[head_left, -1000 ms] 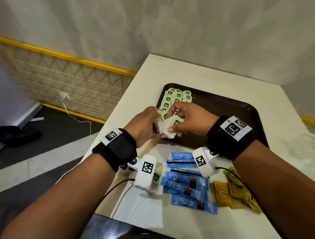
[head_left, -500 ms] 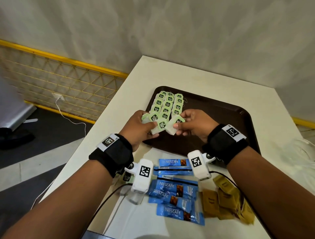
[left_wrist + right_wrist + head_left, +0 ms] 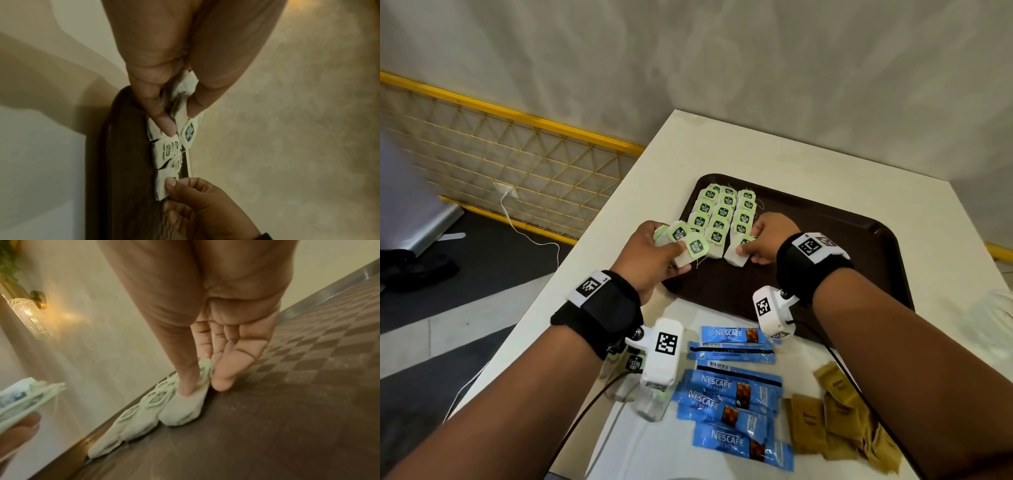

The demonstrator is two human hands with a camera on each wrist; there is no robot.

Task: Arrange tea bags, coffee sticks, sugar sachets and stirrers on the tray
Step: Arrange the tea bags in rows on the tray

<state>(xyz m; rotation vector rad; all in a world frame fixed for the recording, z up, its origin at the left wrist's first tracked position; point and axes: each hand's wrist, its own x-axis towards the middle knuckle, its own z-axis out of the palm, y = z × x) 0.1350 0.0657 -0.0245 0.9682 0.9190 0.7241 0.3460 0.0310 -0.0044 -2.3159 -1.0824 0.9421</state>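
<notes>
A dark brown tray (image 3: 825,240) lies on the white table, with tea bags (image 3: 722,212) in three rows at its far left corner. My left hand (image 3: 671,257) grips a fanned bunch of green-tagged tea bags (image 3: 688,243) over the tray's left edge; the left wrist view shows that bunch (image 3: 188,129) pinched between thumb and fingers. My right hand (image 3: 748,251) pinches one tea bag (image 3: 734,257) that lies on the tray at the near end of the right row. In the right wrist view my thumb rests on top of this tea bag (image 3: 183,412).
Blue coffee sticks (image 3: 732,387) and brown sugar sachets (image 3: 835,414) lie on the table near me. More tea bags (image 3: 626,373) sit under my left wrist. A clear plastic bag (image 3: 993,318) is at the right. The table's left edge (image 3: 585,240) drops to the floor.
My right hand drew one tea bag away from the left hand's bunch and lowered it onto the tray at the near end of the right row. The left hand still grips its bunch.
</notes>
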